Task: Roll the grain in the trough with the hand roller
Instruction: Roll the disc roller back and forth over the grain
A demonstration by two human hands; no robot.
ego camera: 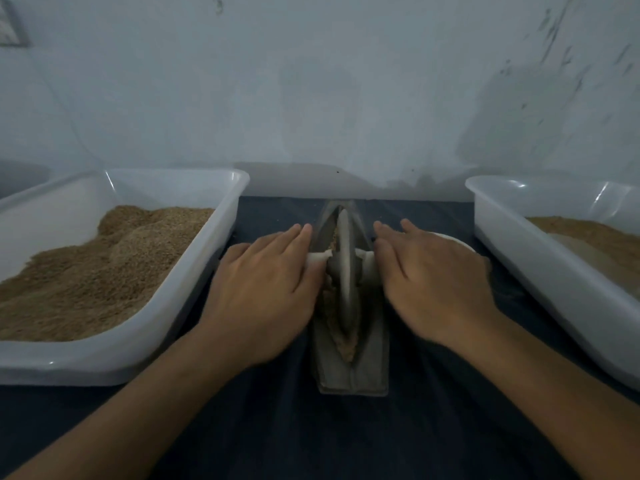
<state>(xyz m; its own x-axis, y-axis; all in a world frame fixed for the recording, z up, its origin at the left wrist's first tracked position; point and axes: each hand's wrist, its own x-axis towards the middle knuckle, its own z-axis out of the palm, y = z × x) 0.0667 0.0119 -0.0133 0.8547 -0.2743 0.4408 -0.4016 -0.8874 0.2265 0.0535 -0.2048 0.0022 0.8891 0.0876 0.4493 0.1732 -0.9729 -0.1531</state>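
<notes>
A narrow grey boat-shaped trough (pixel 349 374) lies lengthwise on the dark cloth in front of me. Tan grain (pixel 347 348) lies along its groove. A grey disc roller (pixel 345 271) stands on edge in the groove, with a pale axle handle sticking out on each side. My left hand (pixel 263 289) lies flat, palm down, on the left handle (pixel 318 257). My right hand (pixel 433 282) lies flat on the right handle (pixel 367 255). The fingers of both hands are stretched forward, not curled round the handles.
A white plastic tub (pixel 194 268) heaped with tan grain stands at the left. Another white tub (pixel 519 258) with brown grain stands at the right. A white rim (pixel 453 239) shows behind my right hand. A pale wall rises just beyond the trough.
</notes>
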